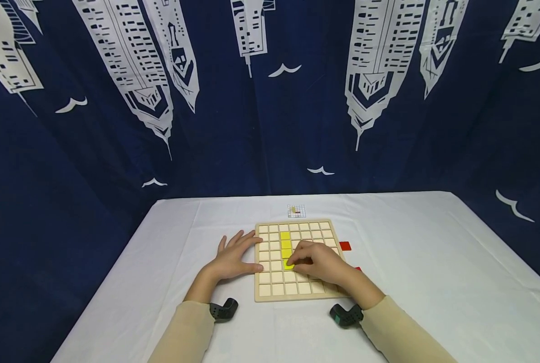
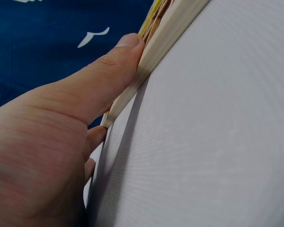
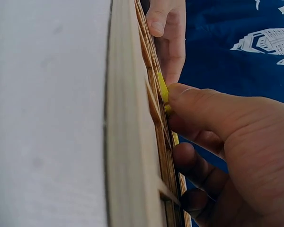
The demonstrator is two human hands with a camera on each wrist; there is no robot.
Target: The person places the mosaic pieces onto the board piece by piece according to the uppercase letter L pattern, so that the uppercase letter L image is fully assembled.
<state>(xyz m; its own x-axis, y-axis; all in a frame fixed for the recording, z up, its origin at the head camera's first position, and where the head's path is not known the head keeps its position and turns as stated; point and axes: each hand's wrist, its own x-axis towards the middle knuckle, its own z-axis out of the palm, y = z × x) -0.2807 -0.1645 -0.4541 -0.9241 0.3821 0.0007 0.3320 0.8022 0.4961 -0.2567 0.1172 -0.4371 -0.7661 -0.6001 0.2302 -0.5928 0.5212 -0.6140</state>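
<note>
A wooden grid board point(image 1: 297, 298) with square cells lies on the white table. Down one of its columns runs a line of yellow square tiles point(image 1: 285, 244). At the lower end of that line, my right hand point(image 1: 322, 261) pinches a yellow tile point(image 1: 288, 264) between thumb and index finger, low over its cell. In the right wrist view, yellow point(image 3: 163, 90) shows right at the thumb tip. My left hand point(image 1: 233, 259) is spread, its thumb point(image 2: 125, 52) and fingertips resting on the board's left edge.
To the right of the board lies a red tile point(image 1: 345, 246), and another bit of red point(image 1: 358, 268) shows beside the right forearm. A small card with a printed coloured grid point(image 1: 296, 210) lies behind the board. A dark blue patterned curtain point(image 1: 261, 126) hangs beyond the table.
</note>
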